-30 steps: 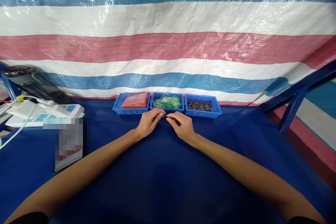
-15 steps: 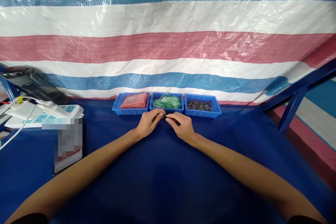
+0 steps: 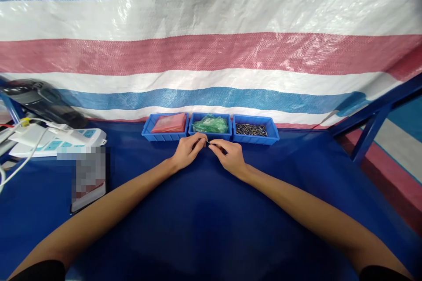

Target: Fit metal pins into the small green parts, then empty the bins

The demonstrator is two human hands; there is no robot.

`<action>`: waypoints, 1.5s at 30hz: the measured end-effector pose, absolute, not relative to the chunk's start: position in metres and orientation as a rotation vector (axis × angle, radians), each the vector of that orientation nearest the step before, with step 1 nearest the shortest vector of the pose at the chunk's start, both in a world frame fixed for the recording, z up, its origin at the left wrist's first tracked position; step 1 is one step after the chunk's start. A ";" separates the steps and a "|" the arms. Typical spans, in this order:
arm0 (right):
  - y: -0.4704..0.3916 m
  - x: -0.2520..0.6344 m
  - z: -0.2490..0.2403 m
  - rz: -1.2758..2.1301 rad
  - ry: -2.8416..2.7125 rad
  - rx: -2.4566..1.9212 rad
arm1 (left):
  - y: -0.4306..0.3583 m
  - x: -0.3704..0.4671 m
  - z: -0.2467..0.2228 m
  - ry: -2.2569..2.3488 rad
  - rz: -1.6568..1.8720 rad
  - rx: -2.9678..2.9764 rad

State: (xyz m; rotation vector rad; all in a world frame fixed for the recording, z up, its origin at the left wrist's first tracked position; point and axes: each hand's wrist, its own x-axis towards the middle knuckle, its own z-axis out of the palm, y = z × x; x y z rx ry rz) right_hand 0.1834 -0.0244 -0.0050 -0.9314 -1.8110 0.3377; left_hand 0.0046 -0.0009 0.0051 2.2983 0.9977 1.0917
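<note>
At the left, a dark bottle (image 3: 49, 103) leans over near a white power strip (image 3: 77, 139). The strip has white plugs and cords (image 3: 24, 163) on it. A flat thing with a dark edge (image 3: 89, 197) lies just in front of the strip, and most of it is blurred out.

Next comes a blue bin (image 3: 161, 137) with pink bags (image 3: 169, 123) inside. The left hand (image 3: 188, 153) is in front, its grip closed on one end of a tiny thin thing (image 3: 208, 142). That thing is between the two hands, in front of the middle bin (image 3: 216, 136), and is too small to tell what it is. The middle bin has crumpled green bags (image 3: 211, 124) in it.

The right hand (image 3: 232, 157) has its grip closed on the other end of the thin thing. The last bin (image 3: 271, 129) holds lots of little metal sticks (image 3: 252, 130). All three bins sit in a row on the blue surface (image 3: 207, 210), by a big striped sheet (image 3: 211, 52). Blue bars (image 3: 369, 129) stand at the right.
</note>
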 end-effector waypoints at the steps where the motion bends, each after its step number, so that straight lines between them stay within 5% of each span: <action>1: -0.024 0.183 -0.005 0.341 -1.812 -0.935 | -0.001 0.005 0.005 0.993 1.095 2.296; 45: -0.026 0.184 -0.007 0.237 -1.837 -0.806 | -0.002 0.003 0.002 0.977 1.203 2.349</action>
